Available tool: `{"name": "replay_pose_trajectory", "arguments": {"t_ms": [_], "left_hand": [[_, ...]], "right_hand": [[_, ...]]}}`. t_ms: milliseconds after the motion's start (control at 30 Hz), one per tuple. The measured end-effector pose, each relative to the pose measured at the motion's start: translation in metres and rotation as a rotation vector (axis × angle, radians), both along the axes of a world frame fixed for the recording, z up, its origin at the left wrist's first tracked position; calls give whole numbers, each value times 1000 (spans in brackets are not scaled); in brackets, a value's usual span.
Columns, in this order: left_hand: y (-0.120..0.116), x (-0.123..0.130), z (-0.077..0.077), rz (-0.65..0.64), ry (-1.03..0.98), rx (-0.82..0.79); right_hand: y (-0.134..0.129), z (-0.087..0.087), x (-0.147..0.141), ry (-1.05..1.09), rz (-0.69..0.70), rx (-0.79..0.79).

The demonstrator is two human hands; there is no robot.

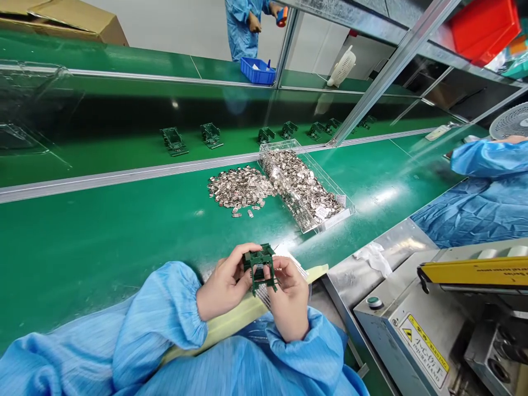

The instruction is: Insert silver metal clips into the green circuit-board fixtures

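Both hands work together low in the view, just above the person's lap, on a small green plastic frame (259, 268). The left hand (225, 285) wraps the frame's left side, its fingers (243, 254) curled closely around it. The right hand (289, 300) pinches the right side, its fingers (284, 269) nearly closed on the frame. Both hands clearly have hold of it, and the frame sits upright between them. Just behind the hands lies a pale yellow strip (243, 311) on the green tabletop (91, 258).

At about 12 o'clock, a loose heap of small metal clips (239, 187) lies on the tabletop, touching a clear plastic tray (307, 190) packed with more of them. Beyond a metal rail, a row of similar green frames (211, 135) stands farther off. A metal machine (416, 335) with a yellow warning label sits at about 4 o'clock. At about 2 o'clock, a co-worker's blue sleeve (489, 158) reaches in. Far off at 12 o'clock, another person (243, 27) stands near a blue crate (258, 70).
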State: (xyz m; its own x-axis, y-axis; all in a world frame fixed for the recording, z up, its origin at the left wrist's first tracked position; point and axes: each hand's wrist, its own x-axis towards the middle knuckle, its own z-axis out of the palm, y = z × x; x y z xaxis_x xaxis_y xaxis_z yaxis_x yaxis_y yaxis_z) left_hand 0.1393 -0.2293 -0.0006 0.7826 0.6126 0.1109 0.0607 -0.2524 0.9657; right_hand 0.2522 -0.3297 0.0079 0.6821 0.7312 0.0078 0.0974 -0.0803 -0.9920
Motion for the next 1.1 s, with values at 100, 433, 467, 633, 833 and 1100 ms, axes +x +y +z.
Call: {"name": "replay_pose_trajectory", "arguments": {"t_ms": [100, 433, 467, 633, 833, 1100], "left_hand": [[-3, 0, 2, 29, 13, -3], [-9, 2, 11, 60, -30, -138], [-9, 2, 11, 64, -28, -137], [-11, 1, 12, 56, -23, -112], [-17, -3, 14, 31, -21, -92], [-31, -5, 15, -120, 9, -75]], "right_hand": [[2, -3, -4, 104, -27, 14], [1, 6, -6, 211, -18, 37], [0, 7, -7, 217, -13, 46], [-2, 5, -9, 213, -43, 70], [-9, 4, -14, 223, -70, 90], [-47, 3, -14, 192, -151, 117]]}}
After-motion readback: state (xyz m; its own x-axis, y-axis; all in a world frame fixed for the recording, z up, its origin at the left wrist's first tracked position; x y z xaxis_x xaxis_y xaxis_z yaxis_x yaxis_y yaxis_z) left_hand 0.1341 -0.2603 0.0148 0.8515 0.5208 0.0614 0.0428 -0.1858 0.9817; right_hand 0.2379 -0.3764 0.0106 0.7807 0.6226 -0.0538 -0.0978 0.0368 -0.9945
